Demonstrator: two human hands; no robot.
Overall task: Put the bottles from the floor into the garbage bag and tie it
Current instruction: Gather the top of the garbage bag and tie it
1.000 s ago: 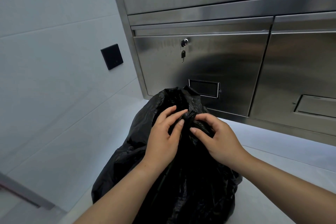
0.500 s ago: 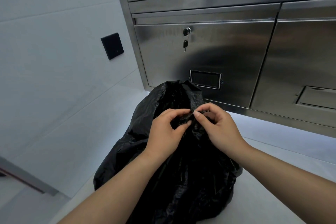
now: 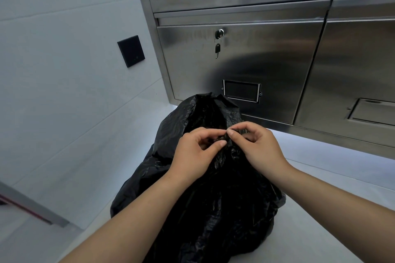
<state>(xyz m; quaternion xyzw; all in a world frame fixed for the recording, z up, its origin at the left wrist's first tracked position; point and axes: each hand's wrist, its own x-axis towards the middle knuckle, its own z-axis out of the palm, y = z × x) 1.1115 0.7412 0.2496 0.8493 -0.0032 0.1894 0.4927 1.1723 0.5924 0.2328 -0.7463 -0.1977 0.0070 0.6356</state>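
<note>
A full black garbage bag (image 3: pixel 213 209) stands on the pale floor in front of me. My left hand (image 3: pixel 196 151) and my right hand (image 3: pixel 258 147) meet at its gathered neck. Thumb and fingers of each hand pinch the twisted black plastic between them. A loose flap of the bag's top sticks up behind my hands. No bottles show; whatever is in the bag is hidden by the plastic.
A stainless steel cabinet (image 3: pixel 267 66) rises just behind the bag, with a key (image 3: pixel 218 48) hanging from its lock and a label holder (image 3: pixel 241 90) below. A black wall plate (image 3: pixel 131 51) sits on the tiled wall at left. A metal door threshold (image 3: pixel 32 205) runs at lower left.
My fingers went from spread over the bag's neck to pinched tight on the twisted plastic, hands drawn closer together. The view has tilted slightly down.
</note>
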